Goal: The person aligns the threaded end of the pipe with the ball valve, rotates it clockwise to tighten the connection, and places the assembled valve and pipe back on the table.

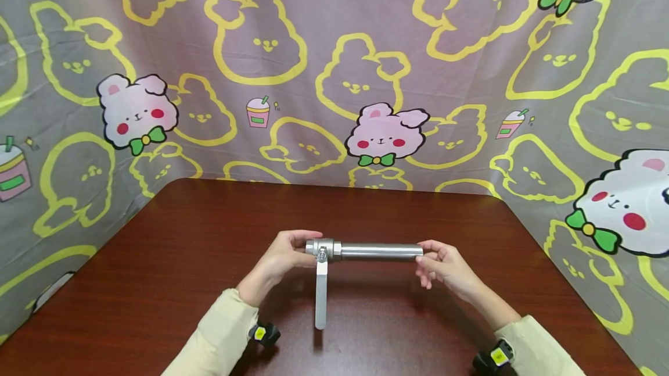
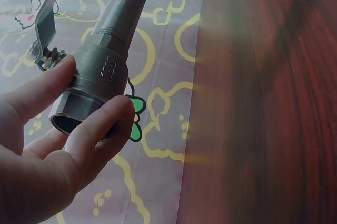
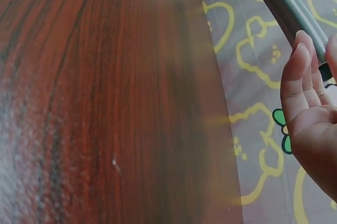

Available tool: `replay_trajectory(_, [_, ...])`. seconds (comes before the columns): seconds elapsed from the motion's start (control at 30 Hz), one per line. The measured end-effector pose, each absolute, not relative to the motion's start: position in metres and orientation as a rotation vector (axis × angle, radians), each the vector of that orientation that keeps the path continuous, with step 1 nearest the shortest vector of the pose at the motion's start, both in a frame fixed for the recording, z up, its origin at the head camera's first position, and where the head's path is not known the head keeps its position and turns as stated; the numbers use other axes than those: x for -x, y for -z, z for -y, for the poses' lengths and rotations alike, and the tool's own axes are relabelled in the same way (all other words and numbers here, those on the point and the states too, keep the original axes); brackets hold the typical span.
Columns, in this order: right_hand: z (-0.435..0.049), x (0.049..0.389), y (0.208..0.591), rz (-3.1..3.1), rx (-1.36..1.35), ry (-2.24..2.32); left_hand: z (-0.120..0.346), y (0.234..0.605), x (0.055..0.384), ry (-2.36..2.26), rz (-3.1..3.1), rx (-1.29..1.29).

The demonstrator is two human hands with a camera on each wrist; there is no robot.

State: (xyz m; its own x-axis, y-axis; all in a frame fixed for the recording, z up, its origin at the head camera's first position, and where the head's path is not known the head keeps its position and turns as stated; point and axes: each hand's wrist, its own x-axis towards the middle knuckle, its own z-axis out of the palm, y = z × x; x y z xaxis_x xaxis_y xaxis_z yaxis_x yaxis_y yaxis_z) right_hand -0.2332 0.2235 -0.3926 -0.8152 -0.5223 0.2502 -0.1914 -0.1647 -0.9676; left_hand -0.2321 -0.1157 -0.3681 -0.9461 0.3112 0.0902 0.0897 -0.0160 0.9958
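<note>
A metal ball valve [image 1: 325,248] with a long flat lever handle [image 1: 321,297] is joined to a straight steel pipe [image 1: 381,251]. The left hand [image 1: 281,260] grips the valve body at its open end, thumb on one side and fingers on the other, as the left wrist view also shows. At the far end of the pipe, the right hand [image 1: 444,265] pinches the tip between thumb and fingers. Valve and pipe lie level above the table, and the lever points toward the person. In the right wrist view the pipe [image 3: 287,5] runs up from the fingers.
A dark reddish-brown wooden table [image 1: 209,219] spreads beneath both hands. Behind it and at the sides hangs a grey curtain [image 1: 308,21] with yellow bear outlines and white rabbit prints. Each wrist carries a small black camera [image 1: 266,334].
</note>
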Motion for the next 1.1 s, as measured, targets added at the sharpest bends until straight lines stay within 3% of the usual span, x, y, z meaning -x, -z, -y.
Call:
replay_trajectory(0.5, [-0.214,0.23,0.386,-2.072,0.416,2.078,0.113,0.367,0.232,-2.078,-2.07,-0.454])
replay_trajectory(1.1, [-0.216,0.229,0.388,-1.91,0.614,2.139,0.114,0.369,0.232,-2.071,-2.107,-0.473])
